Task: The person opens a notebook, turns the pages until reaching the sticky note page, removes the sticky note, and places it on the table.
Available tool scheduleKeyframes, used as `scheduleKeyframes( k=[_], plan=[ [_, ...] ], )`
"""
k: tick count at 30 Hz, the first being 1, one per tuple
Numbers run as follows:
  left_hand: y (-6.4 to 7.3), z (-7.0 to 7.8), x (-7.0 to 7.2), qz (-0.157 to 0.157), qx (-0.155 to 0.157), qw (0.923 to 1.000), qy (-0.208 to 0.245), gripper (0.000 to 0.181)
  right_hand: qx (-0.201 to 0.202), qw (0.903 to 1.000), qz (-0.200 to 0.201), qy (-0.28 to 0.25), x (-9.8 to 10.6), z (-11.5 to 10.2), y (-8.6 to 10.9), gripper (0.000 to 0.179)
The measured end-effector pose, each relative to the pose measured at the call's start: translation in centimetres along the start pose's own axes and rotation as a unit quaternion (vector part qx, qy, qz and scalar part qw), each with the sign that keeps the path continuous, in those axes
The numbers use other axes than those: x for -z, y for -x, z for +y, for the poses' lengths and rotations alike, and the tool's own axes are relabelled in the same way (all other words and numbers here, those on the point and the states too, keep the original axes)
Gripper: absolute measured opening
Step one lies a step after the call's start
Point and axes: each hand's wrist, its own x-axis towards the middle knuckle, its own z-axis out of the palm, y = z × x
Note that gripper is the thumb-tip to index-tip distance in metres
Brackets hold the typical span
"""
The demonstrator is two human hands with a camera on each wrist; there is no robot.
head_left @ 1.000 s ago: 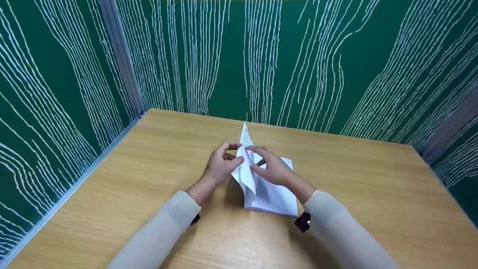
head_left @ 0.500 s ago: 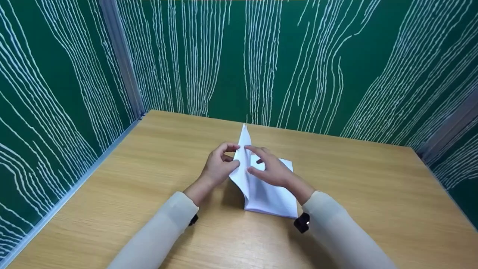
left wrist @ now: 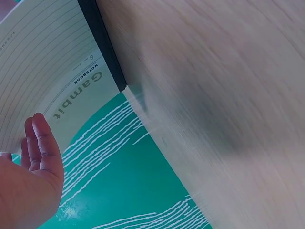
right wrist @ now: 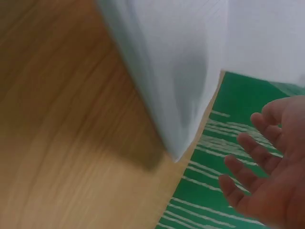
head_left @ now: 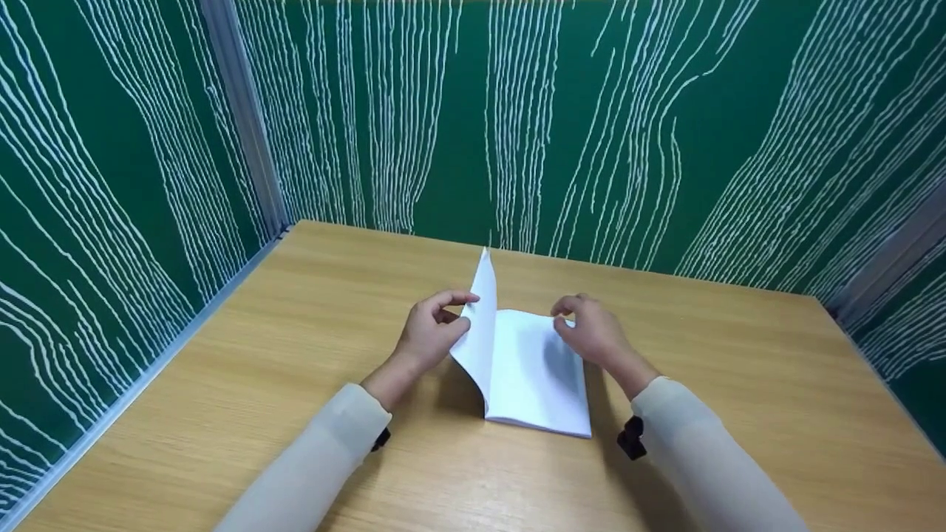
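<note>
A white-paged notebook point(head_left: 536, 377) lies spread on the table, its right-hand pages down flat. My left hand point(head_left: 430, 331) holds the raised front cover point(head_left: 484, 318) upright, thumb and fingers at its left edge. In the left wrist view, the outer face of that cover point(left wrist: 45, 62) shows printed lines, the words "Gambit" and "NOTEBOOK", and a black spine strip point(left wrist: 102, 38). Over the far right part of the pages hovers my right hand point(head_left: 593, 331), fingers loosely bent. The right wrist view shows that hand point(right wrist: 271, 167) apart from the paper, with nothing in it.
The light wooden table point(head_left: 295, 325) extends around the notebook. Green panels point(head_left: 458, 148) with wavy white lines stand along its back and sides. A grey metal post point(head_left: 240, 111) marks the back left corner.
My right hand has left the raised pages and moved right over the flat pages. A loose leaf has come upright against the cover. The left hand has stayed nearly still.
</note>
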Motion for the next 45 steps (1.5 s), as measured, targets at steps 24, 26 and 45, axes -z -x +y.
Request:
scheduleKeyframes(
  k=[24, 26, 45],
  plan=[
    [-0.1, 0.0, 0.0, -0.01, 0.016, 0.9996, 0.022, 0.03, -0.068, 0.9816, -0.079, 0.16, -1.5, 3.8, -0.1, 0.053],
    [-0.1, -0.1, 0.0, -0.013, 0.015, 0.9995, 0.026, 0.03, -0.068, 0.9819, -0.078, 0.159, -1.5, 3.8, -0.1, 0.053],
    [-0.2, 0.0, -0.4, -0.009, 0.008, 0.9992, 0.037, 0.027, -0.04, 0.9833, -0.059, 0.168, -1.8, 4.1, 0.0, 0.048]
  ],
)
